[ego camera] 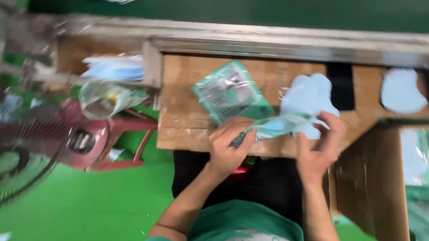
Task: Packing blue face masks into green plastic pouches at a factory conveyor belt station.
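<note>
I see my left hand [228, 146] and right hand [320, 147] both clamped on a clear packet [279, 124] above the wooden surface [186, 121]; better to grip its edges evenly.

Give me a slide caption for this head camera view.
Both hands, left hand and right hand, hold a clear plastic packet over a brown cardboard-topped bench.
</note>
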